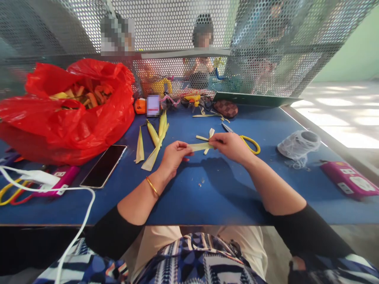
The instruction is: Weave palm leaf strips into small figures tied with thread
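Both my hands hold one pale yellow leaf strip [199, 147] stretched flat between them, just above the blue table [207, 189]. My left hand [174, 156] pinches its left end, and a gold bangle sits on that wrist. My right hand [229, 145] pinches its right end. Behind my right hand lie yellow-handled scissors [247, 142] and a few small leaf scraps [207, 136]. Several longer yellow-green leaf pieces [155, 138] lie on the table to the left of my left hand.
A red plastic bag [68, 110] with yellow strips stands at the left. A dark phone [103, 165], a pink case [63, 177] and a white cable [74, 221] lie front left. A white net bundle [299, 144] and pink case [349, 179] are right. A perforated metal screen [183, 51] backs the table; people sit behind it.
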Tool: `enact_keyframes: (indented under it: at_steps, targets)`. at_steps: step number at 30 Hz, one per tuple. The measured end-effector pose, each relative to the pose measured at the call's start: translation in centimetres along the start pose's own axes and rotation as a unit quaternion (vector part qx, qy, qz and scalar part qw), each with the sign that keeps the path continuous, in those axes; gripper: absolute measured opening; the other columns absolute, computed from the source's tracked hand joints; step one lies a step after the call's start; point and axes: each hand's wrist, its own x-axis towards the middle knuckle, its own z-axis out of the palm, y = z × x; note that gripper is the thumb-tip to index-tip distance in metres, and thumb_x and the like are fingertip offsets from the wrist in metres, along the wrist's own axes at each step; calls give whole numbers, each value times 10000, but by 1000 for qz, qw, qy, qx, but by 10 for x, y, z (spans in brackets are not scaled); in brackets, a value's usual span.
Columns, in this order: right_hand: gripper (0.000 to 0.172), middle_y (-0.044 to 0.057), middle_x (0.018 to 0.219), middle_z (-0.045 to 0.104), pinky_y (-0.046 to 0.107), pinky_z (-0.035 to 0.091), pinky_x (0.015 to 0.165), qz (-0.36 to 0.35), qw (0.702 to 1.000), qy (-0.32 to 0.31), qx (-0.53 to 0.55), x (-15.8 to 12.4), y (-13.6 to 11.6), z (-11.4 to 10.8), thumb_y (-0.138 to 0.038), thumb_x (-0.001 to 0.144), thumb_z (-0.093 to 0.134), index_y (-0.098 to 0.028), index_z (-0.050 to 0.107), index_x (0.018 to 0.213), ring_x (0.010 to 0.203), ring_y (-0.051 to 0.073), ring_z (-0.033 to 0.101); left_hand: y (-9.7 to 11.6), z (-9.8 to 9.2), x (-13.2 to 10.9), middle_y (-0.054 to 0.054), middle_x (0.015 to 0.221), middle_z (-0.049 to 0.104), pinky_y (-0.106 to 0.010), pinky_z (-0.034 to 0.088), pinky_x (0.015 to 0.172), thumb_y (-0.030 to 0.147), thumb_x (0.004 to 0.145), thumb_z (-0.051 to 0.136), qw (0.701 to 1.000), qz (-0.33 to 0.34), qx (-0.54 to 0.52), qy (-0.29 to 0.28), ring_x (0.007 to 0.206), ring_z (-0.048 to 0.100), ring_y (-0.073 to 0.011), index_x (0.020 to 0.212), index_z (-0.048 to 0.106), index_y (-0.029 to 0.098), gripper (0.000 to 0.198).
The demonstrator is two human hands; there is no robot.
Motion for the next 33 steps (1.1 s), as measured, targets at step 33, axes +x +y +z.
enact_keyframes:
  at_steps: [33]
  targets:
    - [157, 31, 676, 660, 286, 464, 574, 112, 972, 91, 185, 12, 17, 8, -296, 816, 543, -174, 640, 828, 542, 149, 584, 2, 2, -16, -77, 839, 774, -215, 467, 587, 85, 574, 766, 967, -28, -6, -255, 633, 648, -111, 905, 794, 190, 348]
